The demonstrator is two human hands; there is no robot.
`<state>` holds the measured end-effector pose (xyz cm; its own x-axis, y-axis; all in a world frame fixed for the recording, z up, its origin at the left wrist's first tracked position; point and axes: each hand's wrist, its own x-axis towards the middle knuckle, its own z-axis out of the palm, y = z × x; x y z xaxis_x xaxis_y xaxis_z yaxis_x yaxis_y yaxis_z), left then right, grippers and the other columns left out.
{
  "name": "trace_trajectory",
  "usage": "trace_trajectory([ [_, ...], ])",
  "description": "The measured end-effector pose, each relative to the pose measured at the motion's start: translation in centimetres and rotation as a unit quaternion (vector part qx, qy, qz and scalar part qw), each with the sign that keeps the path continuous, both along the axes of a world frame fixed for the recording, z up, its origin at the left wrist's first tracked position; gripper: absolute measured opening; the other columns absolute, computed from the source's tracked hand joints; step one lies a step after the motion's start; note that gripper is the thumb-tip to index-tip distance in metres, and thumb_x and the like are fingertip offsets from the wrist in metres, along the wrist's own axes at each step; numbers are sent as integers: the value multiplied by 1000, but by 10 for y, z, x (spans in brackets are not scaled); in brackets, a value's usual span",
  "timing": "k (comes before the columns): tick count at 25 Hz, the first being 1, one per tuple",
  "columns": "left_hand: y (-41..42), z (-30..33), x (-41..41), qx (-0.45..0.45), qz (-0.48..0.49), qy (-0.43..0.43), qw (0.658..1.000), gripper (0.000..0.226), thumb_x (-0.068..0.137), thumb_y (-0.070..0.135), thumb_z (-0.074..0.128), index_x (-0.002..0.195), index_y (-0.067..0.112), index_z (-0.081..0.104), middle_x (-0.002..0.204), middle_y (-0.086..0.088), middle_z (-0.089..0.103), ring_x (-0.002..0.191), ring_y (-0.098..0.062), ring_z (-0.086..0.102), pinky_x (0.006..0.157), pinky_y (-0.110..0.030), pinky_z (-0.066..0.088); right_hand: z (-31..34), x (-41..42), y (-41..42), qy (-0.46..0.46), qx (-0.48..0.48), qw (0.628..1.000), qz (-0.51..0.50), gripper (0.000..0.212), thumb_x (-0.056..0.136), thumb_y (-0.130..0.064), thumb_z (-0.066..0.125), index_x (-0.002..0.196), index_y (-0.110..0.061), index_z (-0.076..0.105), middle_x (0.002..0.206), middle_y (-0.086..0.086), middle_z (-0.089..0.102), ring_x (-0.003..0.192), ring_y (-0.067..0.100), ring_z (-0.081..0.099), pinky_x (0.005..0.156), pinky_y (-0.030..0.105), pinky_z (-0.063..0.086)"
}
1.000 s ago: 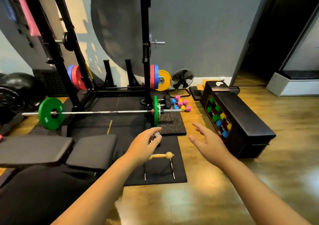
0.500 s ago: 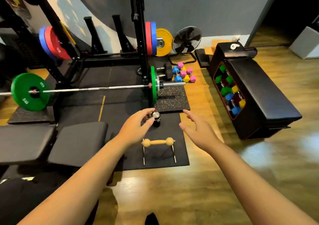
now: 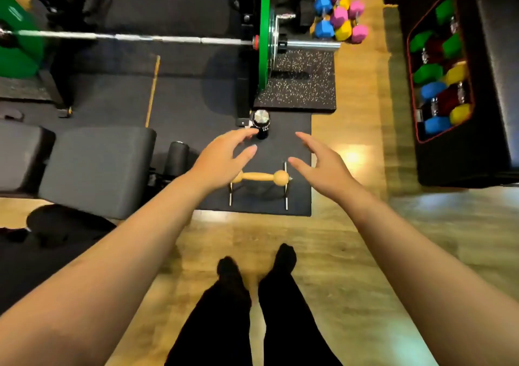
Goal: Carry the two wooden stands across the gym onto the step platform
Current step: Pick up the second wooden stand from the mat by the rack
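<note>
One wooden stand, a pale wooden handle with round ends on thin metal legs, rests on the black floor mat just ahead of my feet. My left hand hovers over its left end and covers that end, fingers spread. Apart from it, my right hand floats open beside the handle's right knob. Neither hand holds anything. Only one stand is in sight, and no step platform shows.
A small black bottle with a silver cap stands just beyond my left fingers. A barbell with green plates crosses the floor behind. A padded bench lies left, a black box of coloured dumbbells right, and loose dumbbells farther back.
The view has tipped down and closer, bringing my legs and feet into sight. Both hands have come lower toward the wooden stand, the left now over its left end.
</note>
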<state>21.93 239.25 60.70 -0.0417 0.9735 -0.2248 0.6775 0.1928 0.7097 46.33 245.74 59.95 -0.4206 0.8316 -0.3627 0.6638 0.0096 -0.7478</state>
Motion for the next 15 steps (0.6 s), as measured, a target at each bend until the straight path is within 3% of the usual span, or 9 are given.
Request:
trace_trajectory([
  [5,34,-124,-14,-33,58,-45,997,46,99,34,58,144,25,56,136,5,63,120,-13,58,104,-29,43,-122,-4,28,-18,-55,998,9,74,92,-41,74,157,-32,40,153,2,52,144,15,45,115,36,39],
  [7,29,-181,-22,-54,99,-64,992,48,98,33,60,145,27,55,137,8,61,120,-11,57,102,-26,43,-174,2,29,-15,-73,997,-1,85,87,-42,80,159,-33,35,154,-4,50,143,9,44,112,27,38],
  [9,19,-236,-32,-60,109,-42,991,53,96,36,63,147,28,51,141,7,59,125,-13,55,105,-28,42,-223,6,28,-6,-100,994,-41,97,81,-39,86,160,-38,30,147,-10,50,139,1,43,105,18,37],
  [12,-1,-316,-39,-69,44,16,997,62,95,45,64,151,30,45,147,5,55,135,-19,51,112,-43,41,-307,11,22,-9,-153,985,-85,113,73,-42,92,161,-46,20,145,-6,50,140,5,43,106,27,43],
  [15,-14,-378,-37,-63,51,23,996,57,94,48,66,146,30,52,141,7,60,129,-18,55,109,-40,44,-382,8,15,0,-185,974,-128,122,70,-40,94,162,-44,14,150,-6,47,143,9,41,105,25,48],
])
